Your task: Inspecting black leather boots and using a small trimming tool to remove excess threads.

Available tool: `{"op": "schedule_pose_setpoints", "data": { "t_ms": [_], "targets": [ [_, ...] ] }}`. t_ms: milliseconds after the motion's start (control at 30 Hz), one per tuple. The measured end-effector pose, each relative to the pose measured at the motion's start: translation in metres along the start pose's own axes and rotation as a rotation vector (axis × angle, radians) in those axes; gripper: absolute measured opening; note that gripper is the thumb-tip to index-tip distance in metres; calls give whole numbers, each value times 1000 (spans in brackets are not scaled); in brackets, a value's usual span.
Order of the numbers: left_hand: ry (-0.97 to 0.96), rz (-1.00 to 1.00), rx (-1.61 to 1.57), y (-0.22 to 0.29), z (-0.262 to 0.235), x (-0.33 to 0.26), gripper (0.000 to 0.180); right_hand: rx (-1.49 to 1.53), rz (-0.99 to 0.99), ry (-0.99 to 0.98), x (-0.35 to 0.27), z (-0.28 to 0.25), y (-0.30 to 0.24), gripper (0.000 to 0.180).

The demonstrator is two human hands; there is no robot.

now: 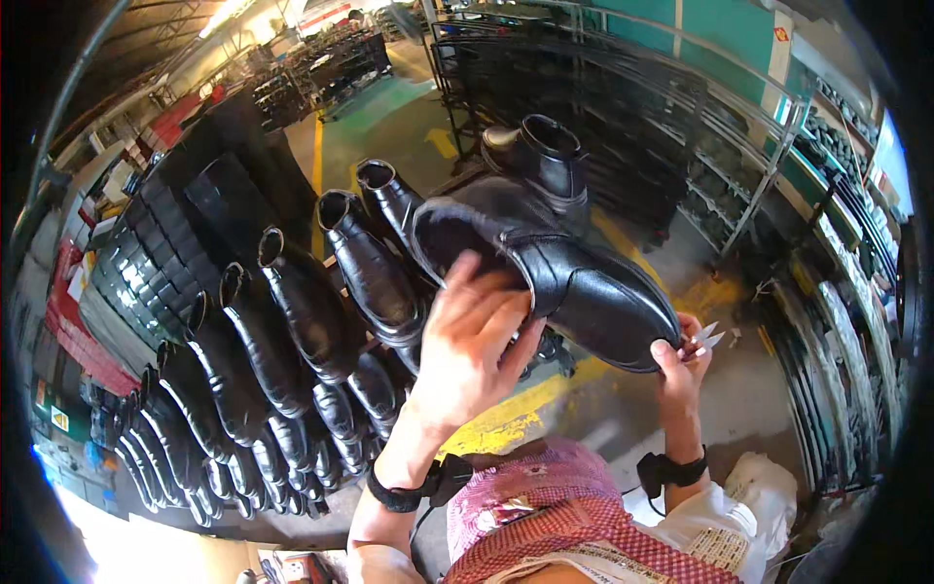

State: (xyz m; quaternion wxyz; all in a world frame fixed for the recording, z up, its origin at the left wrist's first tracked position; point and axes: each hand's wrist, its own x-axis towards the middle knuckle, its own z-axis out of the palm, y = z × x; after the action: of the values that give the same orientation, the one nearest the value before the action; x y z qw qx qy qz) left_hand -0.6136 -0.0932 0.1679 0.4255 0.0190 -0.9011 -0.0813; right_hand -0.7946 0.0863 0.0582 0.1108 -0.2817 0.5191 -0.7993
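A glossy black ankle boot (584,282) is held up in front of me, its opening toward the left and its toe toward the lower right. My left hand (477,331) is at the opening, some fingers just inside the collar and the thumb below its edge. Motion smears these fingers, so their grip is unclear. My right hand (684,365) pinches the toe with the thumb on top. A pair of pale, pointed blades (711,336), like small snips, sticks out from the same hand; their handle is hidden.
Rows of black boots (292,321) hang or stand on a rack to my left, in several tiers. More boots (552,156) are behind the held one. Metal shelving (739,195) is at the far right, with stacked racks (846,360) beside me. Yellow lines (506,419) mark the floor.
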Motion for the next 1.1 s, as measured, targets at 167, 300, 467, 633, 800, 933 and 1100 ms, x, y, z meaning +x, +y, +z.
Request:
{"op": "schedule_pose_setpoints", "data": {
  "t_ms": [167, 300, 467, 633, 800, 933, 1100],
  "targets": [
    [-50, -155, -310, 18, 13, -9, 15, -242, 34, -135, 18, -45, -26, 39],
    [-141, -472, -486, 42, 32, -23, 10, -687, -226, 87, 42, -43, -56, 24],
    [-49, -735, -874, 44, 79, -63, 8, -699, -533, -110, 28, 1, -80, 16],
    [-21, -635, -688, 54, 85, -72, 10, -625, -121, -697, 5, 52, -66, 13],
    [-19, -550, -384, 55, 77, -78, 13, -700, -183, -745, 4, 55, -49, 12],
    [-105, -541, -151, 55, 75, -88, 15, -788, -179, -820, 2, 63, -44, 10],
    [-92, -505, -49, 46, 73, -103, 16, -886, -344, -823, -13, 79, -20, 11]
  ]
}}
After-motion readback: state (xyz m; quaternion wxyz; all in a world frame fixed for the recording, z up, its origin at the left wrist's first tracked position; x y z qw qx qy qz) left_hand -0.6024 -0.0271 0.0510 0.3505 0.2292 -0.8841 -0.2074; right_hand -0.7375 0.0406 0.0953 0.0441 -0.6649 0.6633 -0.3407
